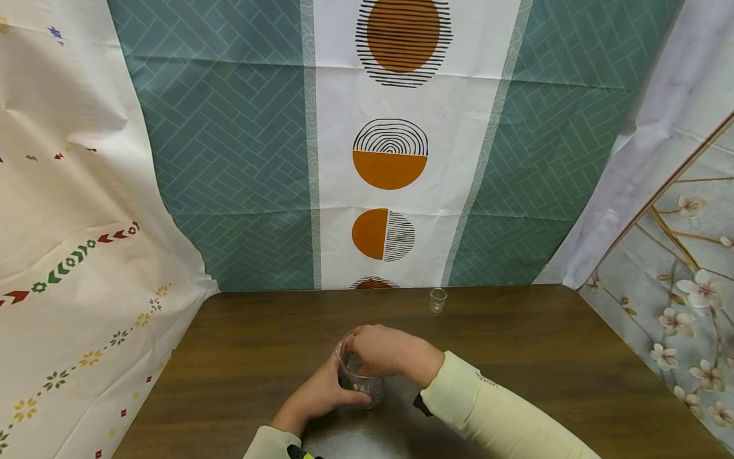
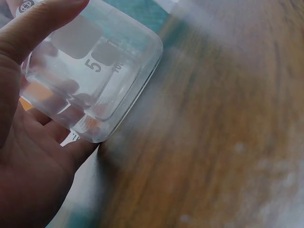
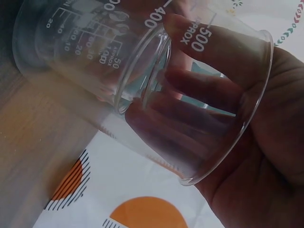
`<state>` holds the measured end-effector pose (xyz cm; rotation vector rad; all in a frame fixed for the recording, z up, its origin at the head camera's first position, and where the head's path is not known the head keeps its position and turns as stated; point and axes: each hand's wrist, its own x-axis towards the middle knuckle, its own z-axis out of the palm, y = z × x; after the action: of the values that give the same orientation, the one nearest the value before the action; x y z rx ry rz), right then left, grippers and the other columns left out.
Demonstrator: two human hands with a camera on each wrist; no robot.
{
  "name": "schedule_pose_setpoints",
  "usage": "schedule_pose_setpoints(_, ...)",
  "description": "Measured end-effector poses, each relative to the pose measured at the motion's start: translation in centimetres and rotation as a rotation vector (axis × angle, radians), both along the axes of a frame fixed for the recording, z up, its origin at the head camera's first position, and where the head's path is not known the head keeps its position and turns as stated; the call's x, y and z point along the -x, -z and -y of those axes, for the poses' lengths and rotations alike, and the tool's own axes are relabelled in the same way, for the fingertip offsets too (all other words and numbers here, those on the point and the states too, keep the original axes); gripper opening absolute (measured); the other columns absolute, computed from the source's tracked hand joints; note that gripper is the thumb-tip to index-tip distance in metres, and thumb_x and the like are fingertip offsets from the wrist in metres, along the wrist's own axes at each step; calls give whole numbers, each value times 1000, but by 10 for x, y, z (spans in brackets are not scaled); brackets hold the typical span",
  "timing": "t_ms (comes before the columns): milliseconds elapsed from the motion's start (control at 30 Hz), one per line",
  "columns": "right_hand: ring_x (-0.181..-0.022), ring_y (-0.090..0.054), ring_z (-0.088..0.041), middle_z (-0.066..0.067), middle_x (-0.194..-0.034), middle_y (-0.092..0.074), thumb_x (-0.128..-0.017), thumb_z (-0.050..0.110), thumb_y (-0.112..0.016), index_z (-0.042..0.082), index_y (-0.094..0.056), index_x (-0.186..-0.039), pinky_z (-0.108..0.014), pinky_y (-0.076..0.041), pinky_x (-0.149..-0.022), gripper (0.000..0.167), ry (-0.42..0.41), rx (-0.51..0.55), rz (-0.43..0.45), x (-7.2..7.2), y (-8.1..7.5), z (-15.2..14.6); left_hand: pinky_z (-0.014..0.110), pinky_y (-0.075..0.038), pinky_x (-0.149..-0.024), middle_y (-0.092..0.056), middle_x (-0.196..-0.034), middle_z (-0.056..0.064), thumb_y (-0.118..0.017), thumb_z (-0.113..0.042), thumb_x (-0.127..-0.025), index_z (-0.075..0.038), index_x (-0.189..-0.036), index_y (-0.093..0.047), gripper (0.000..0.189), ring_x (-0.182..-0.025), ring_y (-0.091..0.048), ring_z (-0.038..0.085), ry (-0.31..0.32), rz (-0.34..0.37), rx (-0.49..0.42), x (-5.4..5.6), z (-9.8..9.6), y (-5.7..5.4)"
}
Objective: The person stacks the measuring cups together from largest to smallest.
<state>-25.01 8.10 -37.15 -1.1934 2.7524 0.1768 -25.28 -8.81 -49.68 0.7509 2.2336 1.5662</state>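
A large clear glass beaker [image 1: 371,389] stands near the front of the wooden table. My left hand [image 1: 327,390] grips its side, thumb across the front and fingers behind; the glass [image 2: 123,61] fills much of the left wrist view. Through the mouth of the beaker reaches my right hand [image 1: 391,349]. In the right wrist view, smaller beakers [image 3: 124,78] sit nested within the large one, and my right fingers [image 3: 204,90] pinch at their rims. How many are nested is hard to tell through the overlapping glass and printed scales.
A small glass beaker [image 1: 438,299] stands at the table's back edge, right of the middle. The brown wooden table [image 1: 516,357] meets a patterned cloth [image 1: 390,95] behind, with further hangings at the left and right.
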Motion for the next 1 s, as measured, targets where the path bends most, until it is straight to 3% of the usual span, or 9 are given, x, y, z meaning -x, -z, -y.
schedule_pose_setpoints(233,-109,-62,-10,4,-121,-66,-86,23,-74,18,-68,-117,-22,-50,-90,32,-11,38,12,2,2,-1,28,-36,-105,-25,-158,6,-83,-33,-76,-14,-156,1,117,-134,-42,21,5,8,3,0,0,0)
schedule_pose_setpoints(433,-107,-62,-8,6,-118,-67,-84,23,-76,19,-71,-113,-22,-50,-90,30,-23,37,-6,2,4,1,50,-31,-109,-16,-161,11,-82,-36,-76,-11,-155,2,118,-140,-34,27,-12,-2,26,-2,0,-1)
schedule_pose_setpoints(500,-106,-63,-8,7,-116,-67,-83,23,-77,20,-72,-111,-23,-51,-89,29,-21,34,-12,2,3,1,48,-35,-107,-20,-160,11,-82,-35,-77,-11,-155,1,117,-134,-41,27,-8,5,14,-2,0,-2)
schedule_pose_setpoints(633,-102,-63,-7,9,-112,-69,-82,23,-78,22,-73,-109,-23,-51,-88,27,-21,37,-24,2,2,2,31,-44,-97,-33,-153,10,-83,-31,-77,-14,-155,0,115,-117,-55,21,11,19,-19,-1,0,-2)
schedule_pose_setpoints(733,-101,-63,-6,11,-109,-70,-81,22,-79,23,-73,-108,-23,-51,-87,28,-23,40,-37,2,2,2,23,-44,-93,-40,-149,7,-83,-30,-76,-18,-155,-3,113,-114,-56,15,16,20,-32,0,0,-3)
schedule_pose_setpoints(1000,-97,-64,-4,12,-106,-71,-82,24,-78,25,-73,-109,-22,-52,-86,28,-12,34,-36,1,4,3,26,-47,-88,-37,-150,8,-83,-28,-77,-19,-155,-6,109,-108,-58,17,25,29,-41,-1,1,-2)
